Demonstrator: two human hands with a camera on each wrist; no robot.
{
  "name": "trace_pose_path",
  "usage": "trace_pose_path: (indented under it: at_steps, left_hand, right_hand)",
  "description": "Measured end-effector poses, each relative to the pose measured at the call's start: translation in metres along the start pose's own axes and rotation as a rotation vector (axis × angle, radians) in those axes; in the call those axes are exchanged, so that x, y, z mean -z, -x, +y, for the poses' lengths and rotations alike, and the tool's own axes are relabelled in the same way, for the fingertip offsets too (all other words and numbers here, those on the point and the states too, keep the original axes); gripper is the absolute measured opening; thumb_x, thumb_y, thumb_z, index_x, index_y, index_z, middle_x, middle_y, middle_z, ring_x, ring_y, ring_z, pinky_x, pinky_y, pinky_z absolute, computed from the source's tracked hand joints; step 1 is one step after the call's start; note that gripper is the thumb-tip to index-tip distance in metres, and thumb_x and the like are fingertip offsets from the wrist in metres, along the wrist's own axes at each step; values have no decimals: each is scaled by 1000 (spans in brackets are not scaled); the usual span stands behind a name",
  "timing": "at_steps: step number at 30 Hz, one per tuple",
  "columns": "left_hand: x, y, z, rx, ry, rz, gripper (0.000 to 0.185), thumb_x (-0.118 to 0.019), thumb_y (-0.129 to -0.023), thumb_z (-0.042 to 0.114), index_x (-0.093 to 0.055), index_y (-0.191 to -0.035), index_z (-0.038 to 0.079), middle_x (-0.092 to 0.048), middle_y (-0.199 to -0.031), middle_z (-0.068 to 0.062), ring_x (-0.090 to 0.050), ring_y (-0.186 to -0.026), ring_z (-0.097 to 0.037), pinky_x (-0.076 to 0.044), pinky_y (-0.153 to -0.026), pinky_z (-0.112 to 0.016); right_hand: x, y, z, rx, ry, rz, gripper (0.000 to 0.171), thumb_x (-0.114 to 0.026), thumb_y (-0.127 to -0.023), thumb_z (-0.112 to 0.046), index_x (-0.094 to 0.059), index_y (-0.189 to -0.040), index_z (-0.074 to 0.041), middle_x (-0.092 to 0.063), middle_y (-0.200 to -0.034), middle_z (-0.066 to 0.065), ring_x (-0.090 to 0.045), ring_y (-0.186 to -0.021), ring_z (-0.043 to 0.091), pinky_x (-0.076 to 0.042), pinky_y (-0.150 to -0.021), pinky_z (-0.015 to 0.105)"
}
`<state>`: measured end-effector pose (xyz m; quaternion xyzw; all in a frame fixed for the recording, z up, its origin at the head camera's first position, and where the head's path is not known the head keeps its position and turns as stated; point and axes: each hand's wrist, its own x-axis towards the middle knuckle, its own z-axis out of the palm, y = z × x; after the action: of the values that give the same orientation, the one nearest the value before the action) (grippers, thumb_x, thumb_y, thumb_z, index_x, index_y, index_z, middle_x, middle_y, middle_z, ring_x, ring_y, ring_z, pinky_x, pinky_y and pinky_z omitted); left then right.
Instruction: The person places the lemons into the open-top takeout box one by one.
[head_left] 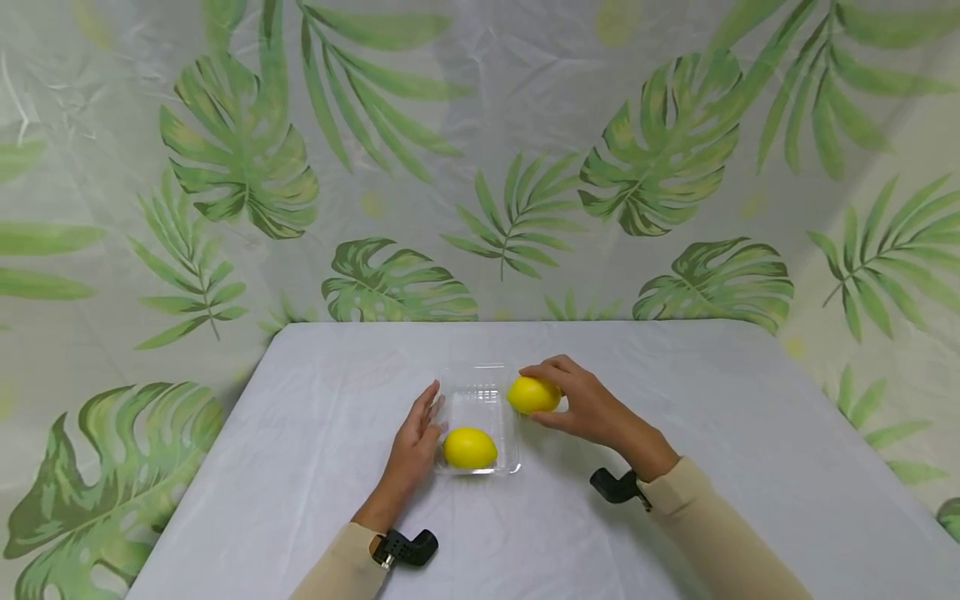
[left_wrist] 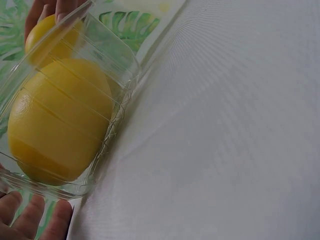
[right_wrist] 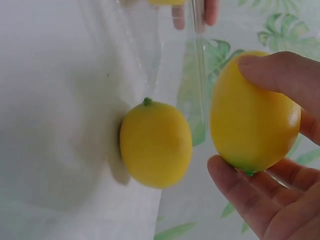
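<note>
A clear plastic tray (head_left: 480,392) stands mid-table with one yellow lemon (head_left: 470,447) (left_wrist: 60,125) in its near end. My left hand (head_left: 420,433) lies flat against the tray's left side with straight fingers (left_wrist: 30,220). My right hand (head_left: 585,408) grips a second lemon (head_left: 534,394) (right_wrist: 252,112) at the tray's right rim, thumb under it and fingers over it. In the right wrist view another lemon (right_wrist: 156,144) lies on the white cloth just below the held one. The head view hides it.
The table (head_left: 300,467) wears a pale cloth and is bare around the tray. A leaf-print sheet (head_left: 525,208) hangs close behind and to both sides. Black camera mounts sit at both wrists.
</note>
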<state>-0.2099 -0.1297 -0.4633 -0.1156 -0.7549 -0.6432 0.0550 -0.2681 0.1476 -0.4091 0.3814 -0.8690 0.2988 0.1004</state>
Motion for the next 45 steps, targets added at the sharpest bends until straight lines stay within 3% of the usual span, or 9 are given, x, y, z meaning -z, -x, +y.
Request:
trace_pose_path:
  at_steps: [10, 21, 33, 45]
  left_hand:
    - [-1, 0, 3, 1, 0, 3, 56, -38, -97, -4, -24, -150, -2, -24, -157, -17, -30, -141, -34, -24, -113, -44]
    - [0, 0, 0, -24, 18, -2, 56, -37, -95, -9, -23, -150, -4, -23, -156, -21, -29, -140, -38, -31, -109, -49]
    - [2, 1, -1, -7, 26, -9, 55, -37, -97, -6, -23, -150, -2, -23, -157, -17, -29, -141, -34, -32, -109, -48]
    - [2, 1, 0, -9, 6, -11, 56, -37, -97, -4, -23, -151, 0, -22, -157, -18, -29, -141, -35, -32, -109, -48]
  right_hand:
    - [-8, -9, -7, -3, -18, -7, 54, -81, -77, -20, -61, -127, -14, -57, -114, 4, -55, -97, 15, -53, -83, 34]
    - [-18, -16, -17, 6, -45, -23, 54, -80, -79, -24, -61, -129, -12, -57, -113, 3, -55, -96, 15, -53, -83, 33]
    - [-33, -26, -26, 70, -64, -16, 54, -79, -80, -20, -59, -130, -11, -60, -120, 5, -58, -97, 15, -54, -85, 32]
    - [-46, -35, -29, 51, -26, -86, 54, -77, -82, -25, -59, -130, -8, -59, -129, 3, -56, -116, 16, -48, -99, 33]
